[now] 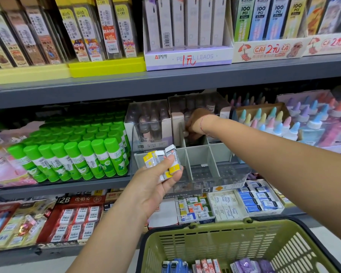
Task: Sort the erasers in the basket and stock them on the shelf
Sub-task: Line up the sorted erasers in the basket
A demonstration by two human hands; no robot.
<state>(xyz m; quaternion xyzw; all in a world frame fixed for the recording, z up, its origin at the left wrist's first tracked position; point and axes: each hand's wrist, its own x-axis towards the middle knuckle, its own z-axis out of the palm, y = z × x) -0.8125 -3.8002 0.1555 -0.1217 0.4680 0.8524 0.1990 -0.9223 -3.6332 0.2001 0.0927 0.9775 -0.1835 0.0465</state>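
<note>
Holding a small fan of erasers [149,161] in white wrappers with yellow ends, the left hand [152,186] pinches them between the thumb on top and curled fingers beneath, palm turned upward. Just beyond those fingertips stands a clear storage box [186,160] with grey dividers, set on the middle shelf [67,187]. The right hand [197,123] reaches into a rear compartment of that box, wrist bent, fingers pointing down behind a divider. Whether they grasp anything cannot be told. To the left of the left-hand fingers stand rows of green glue sticks [77,154]. Below both arms, nearest the viewer, a green basket [205,227] carries more erasers in blue, red and purple wrappers along its near edge. The erasers seem light, small and firm, with smooth paper sleeves that could slide against each other in a loose stack. A pinch across the long sides of one block, thumb against forefinger, would probably lift it cleanly without spilling the others.
</note>
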